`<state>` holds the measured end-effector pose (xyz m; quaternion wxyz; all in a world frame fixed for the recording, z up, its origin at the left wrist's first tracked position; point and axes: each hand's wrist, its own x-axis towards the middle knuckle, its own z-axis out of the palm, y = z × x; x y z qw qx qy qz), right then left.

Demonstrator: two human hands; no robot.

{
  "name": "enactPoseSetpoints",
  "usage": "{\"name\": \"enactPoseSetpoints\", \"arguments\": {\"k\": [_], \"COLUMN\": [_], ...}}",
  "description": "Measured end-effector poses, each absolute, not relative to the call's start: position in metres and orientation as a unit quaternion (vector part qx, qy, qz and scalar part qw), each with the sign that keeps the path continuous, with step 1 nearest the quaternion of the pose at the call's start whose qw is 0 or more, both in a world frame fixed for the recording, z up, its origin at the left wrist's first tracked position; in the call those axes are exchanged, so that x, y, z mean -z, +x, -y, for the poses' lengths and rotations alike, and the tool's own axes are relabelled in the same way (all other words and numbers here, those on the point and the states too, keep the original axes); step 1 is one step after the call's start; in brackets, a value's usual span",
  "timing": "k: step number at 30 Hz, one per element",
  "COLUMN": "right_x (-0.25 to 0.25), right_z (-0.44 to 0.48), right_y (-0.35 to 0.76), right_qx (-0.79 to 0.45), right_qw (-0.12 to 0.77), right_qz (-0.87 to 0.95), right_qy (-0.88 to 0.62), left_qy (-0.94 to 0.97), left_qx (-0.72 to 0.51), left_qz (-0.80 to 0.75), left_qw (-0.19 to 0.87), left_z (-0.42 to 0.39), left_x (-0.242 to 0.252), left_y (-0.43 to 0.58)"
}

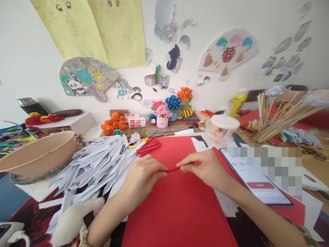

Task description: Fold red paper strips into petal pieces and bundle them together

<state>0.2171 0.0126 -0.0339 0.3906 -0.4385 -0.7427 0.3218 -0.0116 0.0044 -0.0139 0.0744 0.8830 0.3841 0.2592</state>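
A narrow red paper strip (173, 169) stretches between my two hands, above a large red sheet of paper (177, 212). My left hand (146, 175) pinches the strip's left end between thumb and fingers. At the other end, my right hand (199, 168) pinches it the same way. Just beyond my left hand lie several folded red paper pieces (149, 146), beside yellow-handled scissors (140, 143) partly covered by paper. A big heap of folded white paper strips (95, 161) spreads out to the left of the red sheet.
A tan bowl (38, 154) stands at the left. On the right lie a tablet (257, 181) showing a timer and bundled wooden sticks (275, 116). Flower pots (162, 121) and a lidded white container (223, 125) stand at the back, before the wall.
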Motion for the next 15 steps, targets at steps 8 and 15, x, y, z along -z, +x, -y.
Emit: {"name": "enactPoseSetpoints", "arguments": {"k": [8, 15], "right_x": [0.0331, 0.0357], "right_z": [-0.0134, -0.0207], "right_y": [0.2164, 0.216], "right_qx": [-0.324, -0.563], "right_qw": [0.415, 0.341], "right_qz": [0.719, 0.63], "right_qy": [-0.454, -0.412], "left_qy": [0.875, 0.873], "left_qx": [-0.29, -0.324], "left_qz": [-0.388, -0.3], "left_qw": [0.002, -0.207], "left_z": [-0.0046, -0.0016], "left_x": [0.0208, 0.0222], "left_y": [-0.0126, -0.0196]}}
